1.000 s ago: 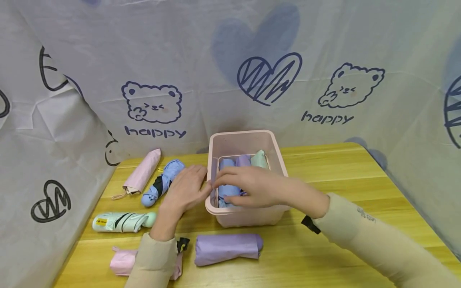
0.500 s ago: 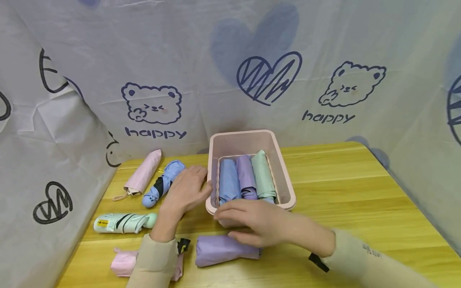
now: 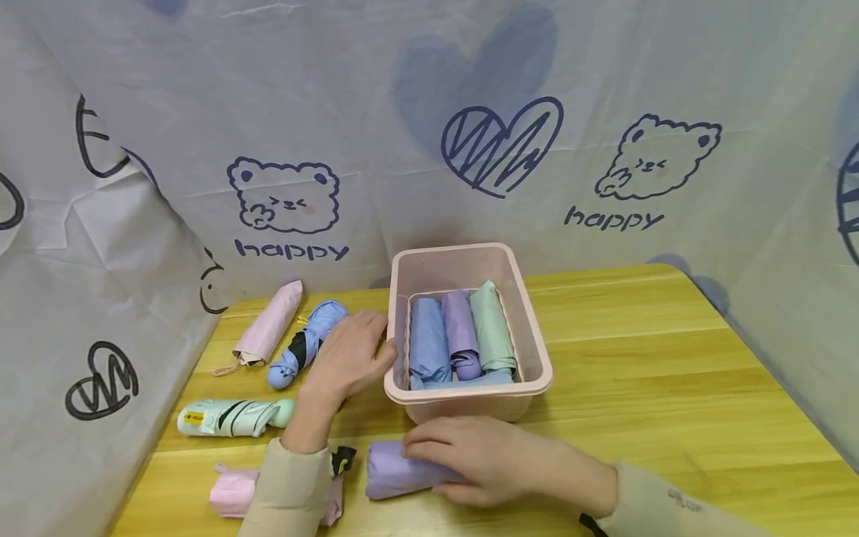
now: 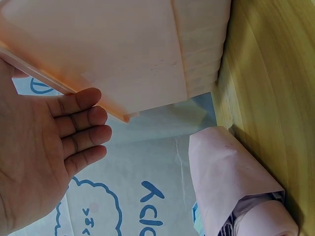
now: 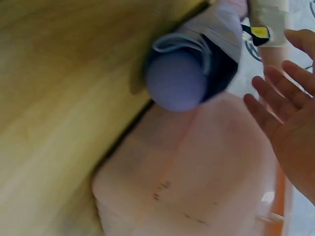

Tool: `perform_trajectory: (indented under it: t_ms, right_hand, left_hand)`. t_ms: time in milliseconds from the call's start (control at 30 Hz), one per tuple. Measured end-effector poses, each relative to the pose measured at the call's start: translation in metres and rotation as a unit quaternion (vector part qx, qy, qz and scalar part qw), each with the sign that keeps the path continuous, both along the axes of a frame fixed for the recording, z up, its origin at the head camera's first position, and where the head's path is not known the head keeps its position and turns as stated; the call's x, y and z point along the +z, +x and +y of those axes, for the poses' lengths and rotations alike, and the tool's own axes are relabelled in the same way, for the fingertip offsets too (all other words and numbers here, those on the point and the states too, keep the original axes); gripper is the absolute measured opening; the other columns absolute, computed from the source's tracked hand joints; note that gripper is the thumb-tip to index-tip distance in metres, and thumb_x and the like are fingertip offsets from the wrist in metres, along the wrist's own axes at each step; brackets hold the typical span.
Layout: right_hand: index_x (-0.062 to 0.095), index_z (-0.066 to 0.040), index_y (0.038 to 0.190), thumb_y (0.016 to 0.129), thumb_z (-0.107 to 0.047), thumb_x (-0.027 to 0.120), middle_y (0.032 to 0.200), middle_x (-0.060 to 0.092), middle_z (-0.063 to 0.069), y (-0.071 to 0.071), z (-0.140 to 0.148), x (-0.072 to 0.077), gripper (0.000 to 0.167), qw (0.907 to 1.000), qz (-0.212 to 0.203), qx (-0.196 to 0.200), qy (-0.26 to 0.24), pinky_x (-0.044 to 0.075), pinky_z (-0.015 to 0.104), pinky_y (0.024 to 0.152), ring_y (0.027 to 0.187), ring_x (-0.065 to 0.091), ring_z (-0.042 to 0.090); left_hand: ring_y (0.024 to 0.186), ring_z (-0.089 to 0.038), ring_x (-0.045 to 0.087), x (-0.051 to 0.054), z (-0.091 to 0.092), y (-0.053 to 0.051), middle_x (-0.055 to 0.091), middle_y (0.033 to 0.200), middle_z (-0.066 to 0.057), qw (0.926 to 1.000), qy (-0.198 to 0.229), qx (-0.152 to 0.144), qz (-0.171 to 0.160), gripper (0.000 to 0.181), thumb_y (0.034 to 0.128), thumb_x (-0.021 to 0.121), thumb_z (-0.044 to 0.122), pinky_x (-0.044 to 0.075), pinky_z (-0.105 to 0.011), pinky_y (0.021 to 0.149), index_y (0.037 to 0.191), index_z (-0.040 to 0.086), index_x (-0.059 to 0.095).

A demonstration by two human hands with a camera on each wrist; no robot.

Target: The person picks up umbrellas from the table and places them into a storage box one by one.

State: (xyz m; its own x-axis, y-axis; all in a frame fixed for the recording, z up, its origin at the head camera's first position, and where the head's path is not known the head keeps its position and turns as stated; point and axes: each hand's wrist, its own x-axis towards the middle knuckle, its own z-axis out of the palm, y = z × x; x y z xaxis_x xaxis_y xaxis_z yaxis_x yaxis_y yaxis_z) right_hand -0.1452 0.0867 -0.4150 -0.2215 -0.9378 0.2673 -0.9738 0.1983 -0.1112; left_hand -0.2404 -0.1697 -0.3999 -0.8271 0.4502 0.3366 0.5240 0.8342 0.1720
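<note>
My right hand (image 3: 473,459) hovers over a folded purple umbrella (image 3: 403,471) in front of the pink bin (image 3: 537,350). In the right wrist view its fingers are spread, apart from the umbrella's round handle (image 5: 177,81). At the bin's left rim rests my left hand (image 3: 352,354), its thumb against the edge and its fingers relaxed in the left wrist view. Inside the bin lie folded umbrellas side by side: blue (image 3: 429,339), purple (image 3: 459,321) and green (image 3: 492,328). Another blue piece (image 3: 479,381) shows crosswise at the near end, mostly hidden.
Left of the bin lie a pale pink umbrella (image 3: 270,324), a blue one (image 3: 285,369) and a mint one (image 3: 231,418). A pink umbrella (image 3: 231,492) is partly covered by my left sleeve (image 3: 285,488). A printed cloth (image 3: 429,149) hangs behind the wooden table (image 3: 624,358).
My right hand has come out of the bin and moved down towards me, over the purple umbrella. The left hand has stayed at the rim.
</note>
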Motion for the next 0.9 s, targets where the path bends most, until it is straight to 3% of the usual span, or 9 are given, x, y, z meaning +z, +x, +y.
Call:
perform_trajectory:
  t_ms: [133,300,900]
  right_hand:
    - [0.051,-0.011,0.15,0.1,-0.038,0.065,0.15,0.054,0.001,0.0,-0.003,-0.01,0.058,0.998,-0.002,-0.032,0.055,0.04,0.033,0.116,0.14,0.05,0.018]
    - [0.046,-0.013,0.155,0.1,-0.039,0.064,0.154,0.051,0.001,-0.002,-0.009,-0.023,0.063,0.9951,-0.012,-0.044,0.087,0.041,0.035,0.116,0.141,0.049,0.019]
    - [0.032,-0.016,0.162,0.096,-0.04,0.071,0.154,0.049,0.005,-0.007,-0.027,-0.048,0.081,0.9906,-0.003,-0.075,0.115,0.045,0.035,0.112,0.137,0.052,0.02]
  left_hand:
    - [0.103,-0.029,0.062,0.0,-0.001,0.001,0.068,0.106,-0.009,1.0,0.0,0.001,-0.002,0.036,0.0936,0.046,0.031,0.049,-0.045,0.095,0.108,0.005,0.065]
    - [0.106,-0.03,0.062,-0.001,-0.001,0.001,0.068,0.109,-0.009,1.0,-0.001,0.002,-0.002,0.037,0.0939,0.046,0.032,0.048,-0.046,0.099,0.111,0.004,0.065]
    - [0.107,-0.03,0.063,-0.002,-0.001,0.0,0.069,0.11,-0.009,1.0,0.0,0.004,-0.004,0.039,0.094,0.046,0.033,0.049,-0.046,0.099,0.113,0.005,0.066]
